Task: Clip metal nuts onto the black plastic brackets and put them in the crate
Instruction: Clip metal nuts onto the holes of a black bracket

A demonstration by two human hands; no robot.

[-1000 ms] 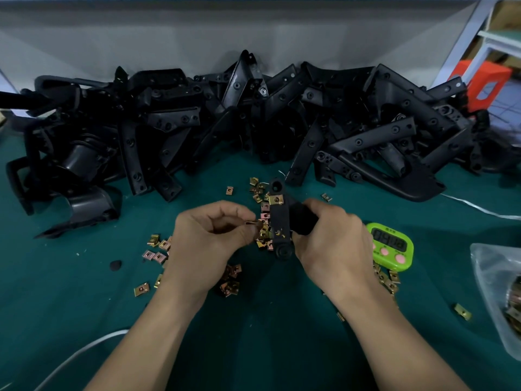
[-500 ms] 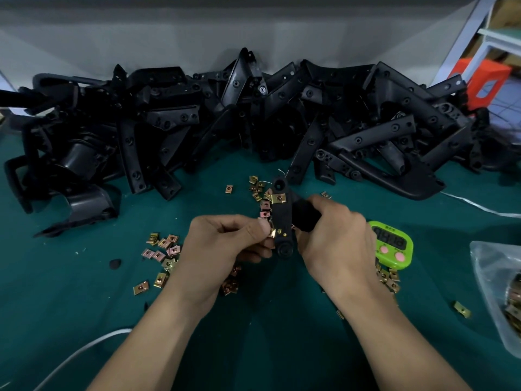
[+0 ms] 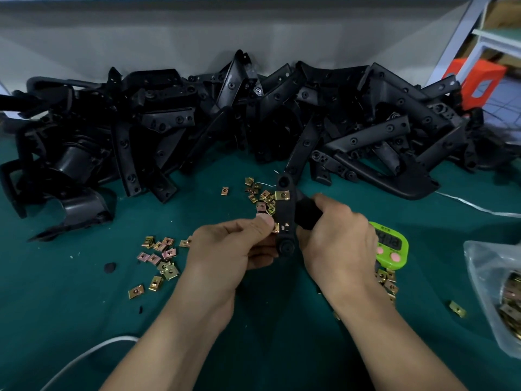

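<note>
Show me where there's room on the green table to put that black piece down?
Bare mat lies at the near left, between the loose metal nuts and the white cable, and on the right between the green timer and the plastic bag. Crowded: the back, under the bracket pile, and mid-table, where more nuts lie.

A small assembly workshop: a bench (image 3: 56, 320) covered in green cloth carries a long heap of black plastic brackets (image 3: 282, 122) piled against a grey partition (image 3: 141, 38) behind it. In front of the heap lie scattered metal nuts (image 3: 160, 258), a green digital timer (image 3: 394, 246) and a clear bag (image 3: 490, 277) of more nuts. Beyond the heap's right end stand white metal racking (image 3: 456, 38) and an orange box (image 3: 479, 80)
</note>
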